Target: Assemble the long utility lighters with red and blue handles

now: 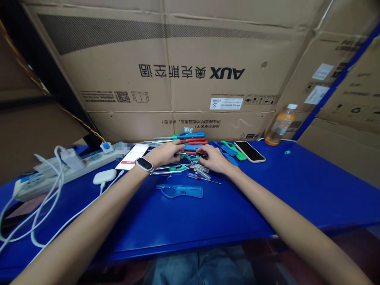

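My left hand (166, 153), with a smartwatch (144, 164) on its wrist, reaches into a heap of long-necked lighter parts; its fingers are curled, and what they grip is hidden. Across from it, my right hand (215, 159) has bent fingers dipped into the same heap, over small green and dark pieces. Behind both hands lie several long lighters with a blue one (192, 135) on top and red handles below. A screwdriver (204, 178) with a purple, clear handle rests just in front. Closest to me is a blue lighter casing half (182, 191), lying apart.
Blue and green casings (234, 150) lie right of my hand, beside a dark-screened phone (249, 152). A lit phone (132, 157), white charger (105, 177), cables and a power strip (74, 170) occupy the left. An orange drink bottle (280, 126) stands back right, before cardboard walls (190, 47).
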{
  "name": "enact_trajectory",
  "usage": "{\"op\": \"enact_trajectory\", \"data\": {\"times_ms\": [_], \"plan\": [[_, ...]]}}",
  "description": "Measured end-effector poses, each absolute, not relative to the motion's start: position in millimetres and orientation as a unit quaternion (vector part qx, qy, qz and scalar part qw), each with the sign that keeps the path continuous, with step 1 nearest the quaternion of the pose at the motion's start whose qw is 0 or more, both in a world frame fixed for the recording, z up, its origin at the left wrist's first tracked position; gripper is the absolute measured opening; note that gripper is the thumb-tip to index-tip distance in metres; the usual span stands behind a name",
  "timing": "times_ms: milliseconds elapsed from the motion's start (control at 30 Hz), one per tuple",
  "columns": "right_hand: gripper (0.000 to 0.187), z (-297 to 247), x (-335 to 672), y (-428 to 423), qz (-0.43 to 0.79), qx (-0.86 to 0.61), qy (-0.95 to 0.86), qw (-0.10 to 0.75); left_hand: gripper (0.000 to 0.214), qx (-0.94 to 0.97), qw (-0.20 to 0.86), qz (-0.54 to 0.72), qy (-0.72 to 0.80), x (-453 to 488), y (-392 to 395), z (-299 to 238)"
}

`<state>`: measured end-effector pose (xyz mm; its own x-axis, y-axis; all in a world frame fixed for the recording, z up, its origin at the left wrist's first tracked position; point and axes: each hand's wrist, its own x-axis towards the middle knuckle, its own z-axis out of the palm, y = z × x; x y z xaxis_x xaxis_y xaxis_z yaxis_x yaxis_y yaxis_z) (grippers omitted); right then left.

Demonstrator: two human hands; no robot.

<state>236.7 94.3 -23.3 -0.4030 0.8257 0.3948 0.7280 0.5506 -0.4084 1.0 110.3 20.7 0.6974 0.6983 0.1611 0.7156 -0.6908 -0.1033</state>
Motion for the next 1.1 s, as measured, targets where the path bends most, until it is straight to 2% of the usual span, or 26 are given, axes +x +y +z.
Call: {"op": "enact_trajectory", "data": {"times_ms": [100,300,433,500,667,767,867,1100], "plan": [[0.023,-18,236,89,0.106,-0.419,-0.836,0.338,0.017,-0.908,0.083,-0.105,-0.397,-5,93,27],[0.018,-8,229,72,0.124,-0.354,-0.83,0.413,0.034,-0.896,0.099,-0.178,-0.394,-7,54,31],[0.022,-6,225,61,0.142,-0.342,-0.823,0.432,0.03,-0.9,0.09,-0.202,-0.375,-8,46,23],[0.03,-7,222,56,0.155,-0.339,-0.823,0.429,0.027,-0.9,0.075,-0.218,-0.371,-10,45,20],[0.066,-15,214,47,0.174,-0.388,-0.819,0.386,0.025,-0.893,0.057,-0.243,-0.374,-16,39,22],[0.056,-21,212,48,0.218,-0.408,-0.804,0.375,0.027,-0.886,0.051,-0.246,-0.39,-19,36,26],[0.043,-24,212,51,0.251,-0.387,-0.791,0.403,0.03,-0.878,0.028,-0.255,-0.405,-21,34,29],[0.036,-17,212,50,0.285,-0.362,-0.765,0.45,0.023,-0.877,-0.015,-0.256,-0.407,-26,33,34]]}}
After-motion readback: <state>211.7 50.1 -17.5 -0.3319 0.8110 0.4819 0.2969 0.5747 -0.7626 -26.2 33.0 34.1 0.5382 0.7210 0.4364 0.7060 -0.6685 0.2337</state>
